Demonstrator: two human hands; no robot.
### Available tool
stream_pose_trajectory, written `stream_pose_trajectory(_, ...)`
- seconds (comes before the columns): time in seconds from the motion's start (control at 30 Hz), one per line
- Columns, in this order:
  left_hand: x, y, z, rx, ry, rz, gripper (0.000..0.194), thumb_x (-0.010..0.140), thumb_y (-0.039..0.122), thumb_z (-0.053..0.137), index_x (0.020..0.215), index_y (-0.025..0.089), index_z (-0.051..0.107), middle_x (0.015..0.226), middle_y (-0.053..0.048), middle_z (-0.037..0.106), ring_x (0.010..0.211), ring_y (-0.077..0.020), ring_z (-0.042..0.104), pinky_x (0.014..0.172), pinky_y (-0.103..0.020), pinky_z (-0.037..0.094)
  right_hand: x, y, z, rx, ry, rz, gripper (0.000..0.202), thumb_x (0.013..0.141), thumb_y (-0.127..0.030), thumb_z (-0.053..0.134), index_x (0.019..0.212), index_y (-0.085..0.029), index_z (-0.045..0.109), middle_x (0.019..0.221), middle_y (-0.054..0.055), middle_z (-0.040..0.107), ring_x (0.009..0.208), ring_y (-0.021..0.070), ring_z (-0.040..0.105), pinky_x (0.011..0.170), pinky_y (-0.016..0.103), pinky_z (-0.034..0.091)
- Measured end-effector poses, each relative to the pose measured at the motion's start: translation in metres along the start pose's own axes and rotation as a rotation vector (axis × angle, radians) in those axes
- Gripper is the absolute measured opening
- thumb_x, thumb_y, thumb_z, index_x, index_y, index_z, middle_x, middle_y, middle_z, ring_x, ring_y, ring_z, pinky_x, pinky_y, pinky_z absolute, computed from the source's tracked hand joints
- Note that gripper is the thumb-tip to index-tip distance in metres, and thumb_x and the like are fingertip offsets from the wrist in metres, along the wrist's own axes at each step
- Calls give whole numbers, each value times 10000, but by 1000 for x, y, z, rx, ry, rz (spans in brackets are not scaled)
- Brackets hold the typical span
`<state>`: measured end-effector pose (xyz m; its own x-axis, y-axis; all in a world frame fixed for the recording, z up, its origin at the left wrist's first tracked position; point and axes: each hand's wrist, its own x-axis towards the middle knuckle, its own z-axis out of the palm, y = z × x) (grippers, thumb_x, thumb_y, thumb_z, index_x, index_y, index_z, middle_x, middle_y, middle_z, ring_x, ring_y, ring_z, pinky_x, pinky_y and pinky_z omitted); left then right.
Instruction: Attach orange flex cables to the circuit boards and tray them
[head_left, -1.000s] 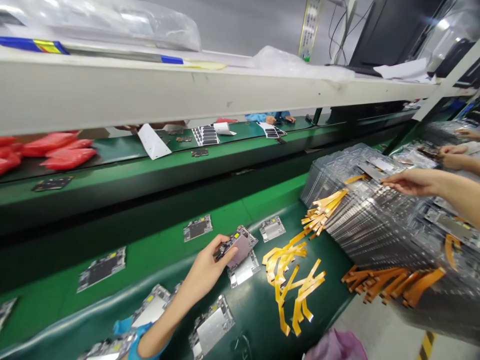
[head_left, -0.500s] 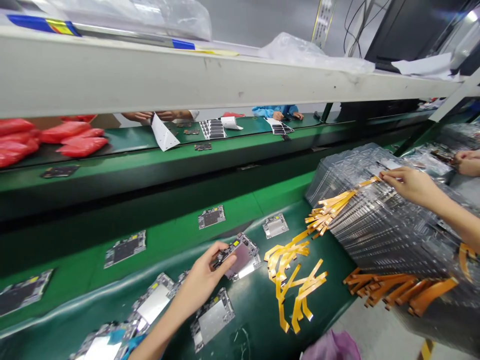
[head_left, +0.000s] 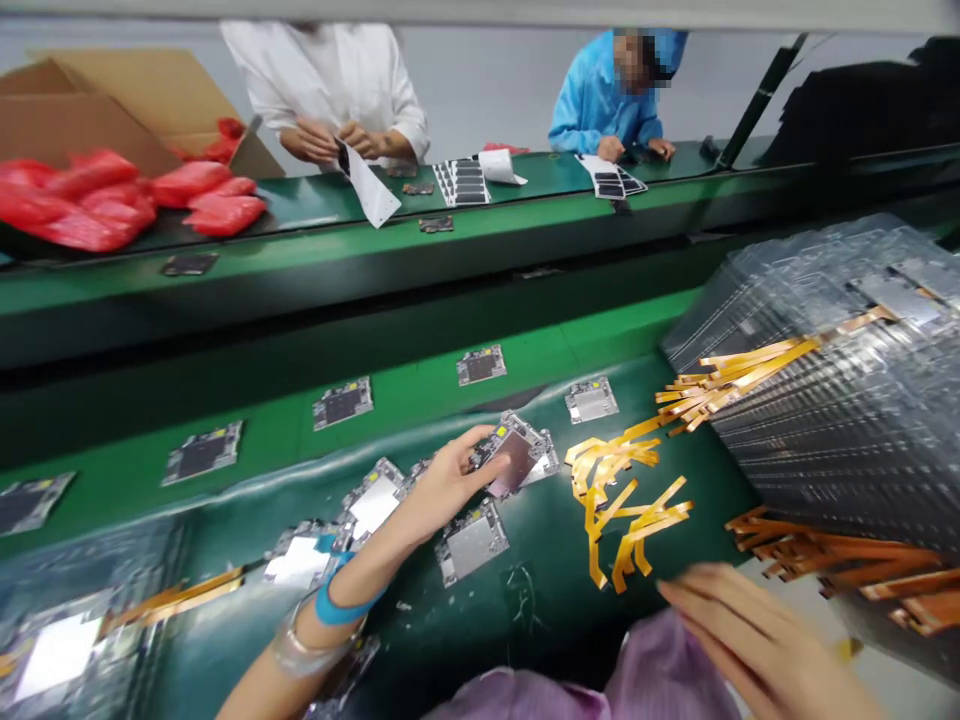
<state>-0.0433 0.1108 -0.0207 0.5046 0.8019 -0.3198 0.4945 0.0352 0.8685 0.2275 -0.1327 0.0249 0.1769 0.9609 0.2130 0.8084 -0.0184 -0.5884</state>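
Observation:
My left hand (head_left: pixel 448 487), with a blue band on its wrist, is closed on a circuit board (head_left: pixel 514 458), thumb across its flat shield plate. Another board lies partly beneath it. Just below the hand, a board with a silver plate (head_left: pixel 472 543) rests on the green work surface. At lower right my right hand (head_left: pixel 757 630) is slightly blurred, its fingers stretched out and nothing seen in them. Beyond its fingertips, loose orange flex cables (head_left: pixel 630 515) lie in a tangle.
Stacked clear plastic trays (head_left: pixel 832 380) stand at right, orange flex cables hanging from them. More trays (head_left: pixel 142 570) sit at lower left. Several boards line the green conveyor belt (head_left: pixel 420 385). Across it, two people handle sheets beside red plastic bags (head_left: pixel 82 200).
My right hand has come away from the tray stack, down toward my lap. The left hand still holds its board. The view has tilted down and turned left.

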Motion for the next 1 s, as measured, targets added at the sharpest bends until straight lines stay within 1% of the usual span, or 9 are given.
stream_pose_trajectory(0.07,0,0,5,8,-35,5,521,857,530,616,1258,197,602,898,-19,658,636,-153,482,597,-274,384,11,11,48,-66,-284,-212,317,942,-147,551,1190,-257,715,1087,51,729,965,197,701,855,325,604)
stream_pose_trajectory(0.13,-2,-1,10,35,-42,10,522,856,522,620,1271,206,602,890,-10,666,626,-150,489,599,-274,399,31,25,85,-173,-441,-306,488,866,24,527,1268,-223,652,1191,91,673,1083,231,645,925,397,569)
stream_pose_trajectory(0.23,-9,-2,14,42,-37,29,488,857,501,630,1257,223,613,1058,-31,685,772,-184,575,702,-297,457,64,36,113,-246,-583,-393,471,819,70,566,1181,-215,668,1241,96,618,1156,261,572,949,422,523)
stream_pose_trajectory(0.33,-20,-2,16,23,-45,5,455,879,487,608,1247,220,600,1174,-45,665,885,-206,601,779,-313,469,85,40,118,-241,-641,-411,169,863,-33,636,879,-195,682,1074,66,627,1044,246,578,870,386,512)
stream_pose_trajectory(0.4,-27,-2,17,25,-52,-39,456,887,482,596,1248,204,574,1154,-53,659,868,-201,590,763,-308,463,91,43,119,-227,-659,-420,144,878,-89,664,771,-182,642,995,53,614,990,232,580,846,361,497)
stream_pose_trajectory(0.57,-35,1,22,8,-146,12,272,900,395,577,1078,191,595,983,-20,633,803,-175,549,723,-284,433,94,54,120,-220,-673,-429,110,949,-107,580,887,-180,634,944,52,631,932,221,618,878,379,475)
stream_pose_trajectory(0.77,-34,1,31,-53,-162,29,292,910,336,591,1161,186,592,1083,-39,655,925,-208,586,832,-319,451,96,65,113,-203,-665,-341,184,981,-184,558,1163,-195,582,1029,74,653,908,259,662,768,377,507)
stream_pose_trajectory(0.87,-34,0,35,-69,-152,20,305,909,353,600,1165,188,597,1137,-54,658,966,-228,594,865,-343,459,99,67,114,-170,-670,-305,110,975,-186,552,1074,-204,596,1040,71,623,863,246,652,726,360,505)
stream_pose_trajectory(1.0,-34,0,36,-71,-142,21,308,908,365,596,1158,186,595,1143,-62,657,980,-234,594,873,-356,460,106,65,114,-84,-687,-298,95,963,-159,541,881,-201,565,957,54,603,894,231,618,805,362,501)
